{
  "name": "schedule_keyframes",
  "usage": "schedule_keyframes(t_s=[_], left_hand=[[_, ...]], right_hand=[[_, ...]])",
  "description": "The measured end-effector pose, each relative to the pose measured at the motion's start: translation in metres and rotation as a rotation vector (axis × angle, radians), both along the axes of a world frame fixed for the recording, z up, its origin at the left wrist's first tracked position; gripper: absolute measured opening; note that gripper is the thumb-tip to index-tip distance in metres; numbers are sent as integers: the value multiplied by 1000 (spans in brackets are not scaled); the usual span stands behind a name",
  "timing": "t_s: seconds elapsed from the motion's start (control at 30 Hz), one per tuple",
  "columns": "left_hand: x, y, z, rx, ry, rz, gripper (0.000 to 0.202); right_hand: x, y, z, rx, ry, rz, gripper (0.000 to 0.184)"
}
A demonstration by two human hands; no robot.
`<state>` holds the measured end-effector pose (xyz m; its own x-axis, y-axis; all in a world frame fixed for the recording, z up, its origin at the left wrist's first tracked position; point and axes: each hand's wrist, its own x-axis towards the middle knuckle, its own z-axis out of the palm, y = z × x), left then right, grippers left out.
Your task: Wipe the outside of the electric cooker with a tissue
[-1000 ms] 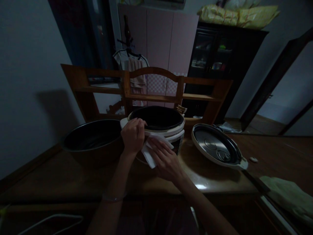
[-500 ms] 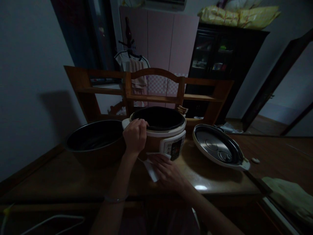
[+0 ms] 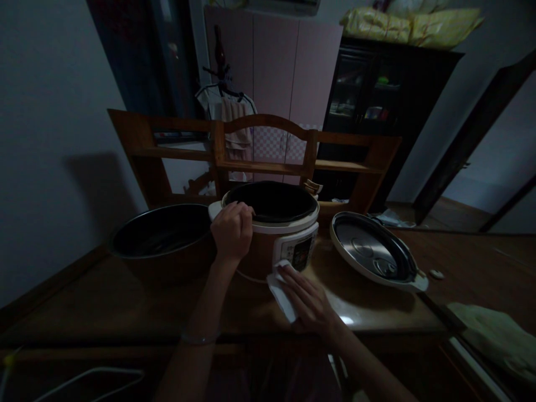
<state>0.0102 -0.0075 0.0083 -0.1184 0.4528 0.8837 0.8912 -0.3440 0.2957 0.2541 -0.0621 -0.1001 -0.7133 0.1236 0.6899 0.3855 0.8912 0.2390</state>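
Note:
An electric pressure cooker (image 3: 259, 251) stands without its lid on the wooden desk, its control panel (image 3: 299, 250) facing front right. My left hand (image 3: 232, 229) is closed over the cooker's near left rim, fingertips hooked inside. With my right hand (image 3: 307, 298) I press a folded white tissue (image 3: 285, 290) against the lower front of the cooker, just under the panel. To the left sits a dark inner pot (image 3: 163, 259), its inside in shadow. The cooker's lid (image 3: 372, 251) lies on the right, metal underside up.
The wooden desk (image 3: 247, 315) has a low shelf rack (image 3: 263, 167) along its back. Past the lid, a pale cloth (image 3: 494, 338) lies at the lower right. A white wire hanger (image 3: 92, 371) shows below the desk's front edge at left.
My right hand has slid the tissue rightward along the cooker's lower front, to beneath the panel. My left hand keeps its place on the rim.

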Motion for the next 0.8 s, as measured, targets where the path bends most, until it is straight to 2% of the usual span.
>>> schedule_keyframes(t_s=[0.2, 0.27, 0.4, 0.6, 0.8], left_hand=[[2, 2, -2, 8, -23, 28, 44], [2, 2, -3, 12, -19, 42, 45], [3, 1, -1, 6, 0, 44, 45], [3, 0, -1, 0, 7, 48, 46], [3, 2, -1, 14, -12, 40, 45]], right_hand=[[-12, 9, 29, 112, 33, 42, 55], [-21, 16, 32, 119, 9, -2, 54], [-29, 23, 25, 95, -40, -88, 58], [-20, 18, 6, 58, -89, -57, 57], [-15, 15, 4, 63, -118, -16, 56]])
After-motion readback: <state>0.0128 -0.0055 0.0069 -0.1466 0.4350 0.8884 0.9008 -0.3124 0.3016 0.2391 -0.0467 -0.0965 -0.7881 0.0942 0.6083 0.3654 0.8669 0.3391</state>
